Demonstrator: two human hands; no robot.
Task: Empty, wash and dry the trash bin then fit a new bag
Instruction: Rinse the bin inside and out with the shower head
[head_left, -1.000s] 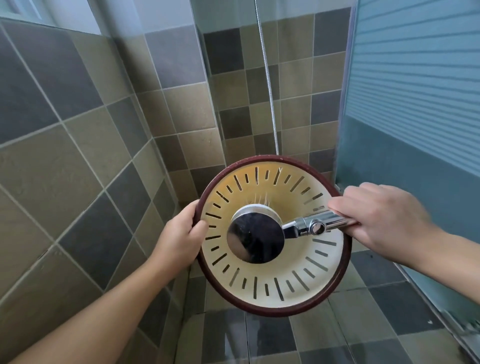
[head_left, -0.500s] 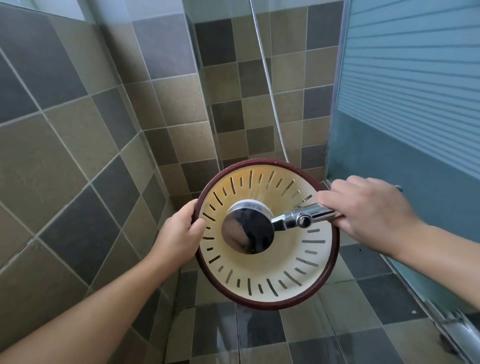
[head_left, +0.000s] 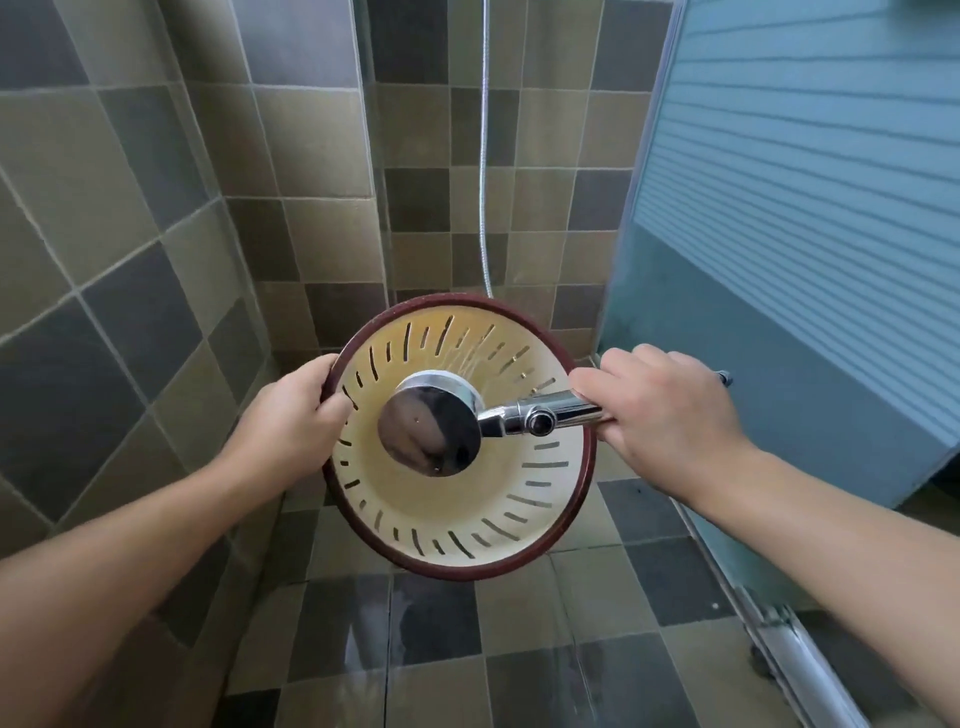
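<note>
The trash bin (head_left: 457, 525) is a round cream container with slotted walls and a dark red rim, held tilted with its opening facing me. My left hand (head_left: 291, 421) grips the rim on the left side, thumb inside. My right hand (head_left: 660, 421) grips the handle of a chrome shower head (head_left: 428, 423), which hangs in front of the bin's opening and faces into it. Thin streaks of water show against the bin's upper inner wall.
I am in a tiled shower corner. The metal shower hose (head_left: 484, 156) runs up the back wall. A frosted glass door (head_left: 789, 234) stands on the right with its metal floor rail (head_left: 795, 654). The floor tiles (head_left: 415, 644) look wet.
The bin and the shower head have shifted slightly up and right in view, and the bin has tilted a little. Both hands keep the same holds.
</note>
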